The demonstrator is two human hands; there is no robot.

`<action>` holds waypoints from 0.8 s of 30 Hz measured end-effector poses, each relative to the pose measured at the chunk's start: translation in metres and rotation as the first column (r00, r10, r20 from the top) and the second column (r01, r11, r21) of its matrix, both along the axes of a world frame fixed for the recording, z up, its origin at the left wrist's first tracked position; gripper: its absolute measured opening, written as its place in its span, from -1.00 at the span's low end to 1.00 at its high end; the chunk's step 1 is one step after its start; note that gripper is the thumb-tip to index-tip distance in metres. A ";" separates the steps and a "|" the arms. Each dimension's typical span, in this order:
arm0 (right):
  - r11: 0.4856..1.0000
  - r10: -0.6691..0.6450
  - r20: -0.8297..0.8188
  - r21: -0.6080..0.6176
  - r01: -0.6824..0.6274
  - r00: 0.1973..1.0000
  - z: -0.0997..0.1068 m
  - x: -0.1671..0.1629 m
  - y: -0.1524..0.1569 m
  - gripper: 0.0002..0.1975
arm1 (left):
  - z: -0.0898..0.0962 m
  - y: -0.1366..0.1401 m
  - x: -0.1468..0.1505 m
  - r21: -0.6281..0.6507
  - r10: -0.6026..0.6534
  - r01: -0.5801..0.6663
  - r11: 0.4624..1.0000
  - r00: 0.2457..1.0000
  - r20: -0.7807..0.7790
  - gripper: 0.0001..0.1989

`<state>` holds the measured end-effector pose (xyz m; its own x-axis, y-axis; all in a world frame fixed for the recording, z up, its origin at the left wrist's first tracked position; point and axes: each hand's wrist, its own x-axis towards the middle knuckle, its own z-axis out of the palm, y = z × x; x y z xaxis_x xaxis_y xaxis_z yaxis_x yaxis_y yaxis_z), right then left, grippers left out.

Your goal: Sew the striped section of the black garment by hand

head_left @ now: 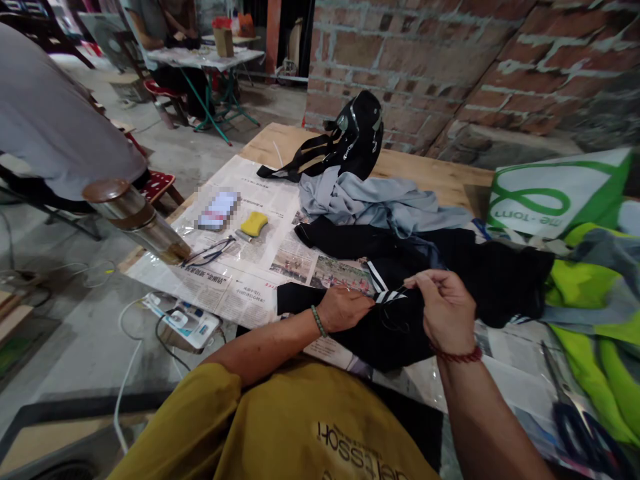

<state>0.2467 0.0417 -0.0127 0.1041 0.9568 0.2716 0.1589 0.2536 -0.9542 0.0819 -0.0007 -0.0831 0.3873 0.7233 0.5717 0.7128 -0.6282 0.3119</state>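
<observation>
A black garment [385, 343] with white stripes lies across the table edge in front of me. My left hand [346, 309] is closed on its cloth, beside the striped part. Just to the right, my right hand [447, 307] is pinched, thumb against forefinger, close above the stripes. Whatever sits between those fingertips is too small to make out. Thin dark loops, like thread, show faintly on the black cloth between the hands. More black clothing [505, 277] and a grey cloth [380, 200] are heaped just beyond.
Newspaper [250, 267] covers the table, with a yellow sponge [254, 224], a phone [217, 210], glasses [213, 251] and a tumbler [137, 220] at left. Scissors [570, 407] and neon-yellow clothing [590, 313] lie right. A black bag [363, 133] stands behind. A person [60, 113] sits left.
</observation>
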 end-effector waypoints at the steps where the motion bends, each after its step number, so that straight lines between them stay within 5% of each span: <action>1: 0.999 0.040 -0.017 -0.025 -0.040 0.999 0.003 -0.001 0.001 -0.88 | 0.000 0.000 0.000 -0.026 0.002 -0.002 1.000 1.000 0.030 -0.77; 6: 0.939 0.201 -0.296 -0.215 -0.270 0.934 0.010 -0.003 0.002 -0.79 | 0.001 0.003 0.002 -0.206 -0.034 0.103 0.973 0.950 0.311 -0.81; 10: 0.884 0.191 -0.501 -0.285 -0.370 0.844 0.018 0.004 0.015 -0.74 | 0.006 0.005 0.003 -0.420 0.059 0.203 0.884 0.844 0.533 -0.86; 17: 0.966 0.170 -0.518 -0.082 -0.246 0.838 0.037 0.026 0.043 -0.82 | 0.013 0.011 -0.005 -0.636 0.249 0.270 0.723 0.757 0.604 -0.86; 24: 0.992 0.095 -0.419 -0.035 -0.121 0.903 0.063 0.042 0.051 -0.86 | 0.014 0.012 -0.009 -0.655 0.263 0.308 0.690 0.736 0.624 -0.83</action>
